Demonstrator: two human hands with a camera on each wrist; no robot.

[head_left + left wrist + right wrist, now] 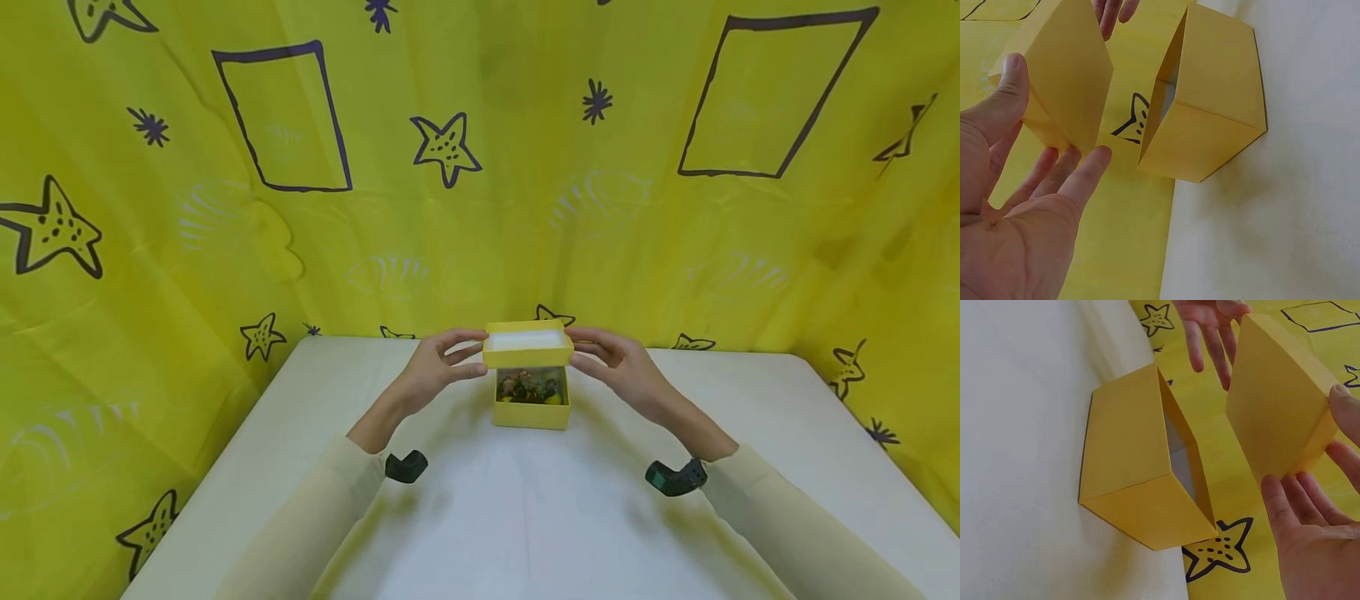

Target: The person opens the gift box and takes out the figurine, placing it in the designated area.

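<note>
A yellow cardboard box lid (pixel 528 358) is held up between both hands, its white inside facing the head view. At its left end, my left hand (pixel 442 364) grips it between thumb and fingers. The opposite end is gripped the same way by my right hand (pixel 618 367). Just below the lid, and apart from it in both wrist views, an open yellow box (pixel 531 416) stands on the table. Small multicoloured items (pixel 531 386) show inside; their kind is too small to tell. In the wrist views, the lid (pixel 1072 75) is tilted beside the box (pixel 1125 444).
The box rests on a white tabletop (pixel 525 517) near its far edge. Behind and at both sides hangs a yellow curtain (pixel 510 233) printed with starfish and frames. A dark device sits at the left wrist (pixel 406 467) and another at the right wrist (pixel 675 478).
</note>
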